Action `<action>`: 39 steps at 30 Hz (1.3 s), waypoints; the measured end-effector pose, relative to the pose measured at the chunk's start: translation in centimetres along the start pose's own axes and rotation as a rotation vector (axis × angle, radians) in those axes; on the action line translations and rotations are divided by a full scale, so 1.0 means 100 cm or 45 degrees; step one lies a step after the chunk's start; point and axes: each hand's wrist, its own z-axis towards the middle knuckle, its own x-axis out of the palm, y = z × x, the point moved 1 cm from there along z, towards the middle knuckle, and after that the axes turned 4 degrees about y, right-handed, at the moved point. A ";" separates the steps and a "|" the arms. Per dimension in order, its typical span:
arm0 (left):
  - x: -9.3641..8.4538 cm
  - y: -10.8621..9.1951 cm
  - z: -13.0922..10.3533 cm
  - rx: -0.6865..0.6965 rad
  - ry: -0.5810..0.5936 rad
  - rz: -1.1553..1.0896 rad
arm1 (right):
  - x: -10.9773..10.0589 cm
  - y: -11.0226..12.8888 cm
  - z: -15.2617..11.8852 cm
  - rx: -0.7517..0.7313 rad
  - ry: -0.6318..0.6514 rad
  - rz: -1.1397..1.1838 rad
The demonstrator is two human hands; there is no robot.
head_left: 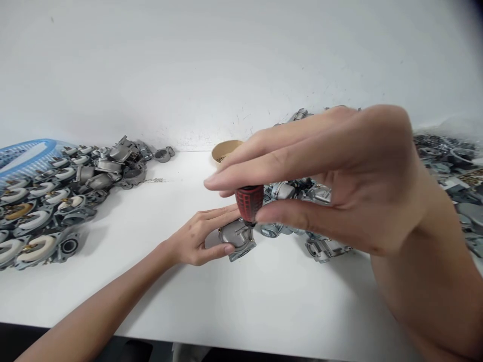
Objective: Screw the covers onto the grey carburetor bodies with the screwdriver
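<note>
A grey metal carburetor [237, 236] rests on the white table, and my left hand [202, 236] grips it from the left, thumb on the near side and fingers on the far side. Above its right part stands a screwdriver [249, 203] with a red and black handle, upright, its lower end at the carburetor's top. My right hand [332, 171] holds this handle, the thumb against its near right side and the fingers stretched over its top. The screwdriver's tip is too small to make out.
Carburetor bodies with white floats [37, 216] stand in rows at left, near grey bowl covers [121, 161] and a blue basket [49, 146]. A tan bowl [222, 150] holds small screws. More carburetors [324, 249] lie behind my right hand; metal parts [468, 211] are piled far right.
</note>
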 end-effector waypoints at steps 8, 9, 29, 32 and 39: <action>0.001 -0.001 -0.001 -0.026 -0.034 0.021 | -0.003 0.001 0.002 -0.032 0.041 0.026; 0.001 -0.001 0.000 -0.025 -0.033 0.015 | -0.003 0.000 0.002 -0.030 0.023 0.023; 0.000 0.001 -0.004 -0.050 0.012 0.036 | -0.003 0.002 -0.001 -0.001 0.130 0.099; 0.000 -0.001 -0.005 -0.060 0.007 0.009 | -0.004 0.006 0.003 0.035 0.103 0.058; 0.002 0.000 -0.008 -0.219 0.024 -0.042 | -0.002 -0.002 0.003 -0.012 0.116 -0.021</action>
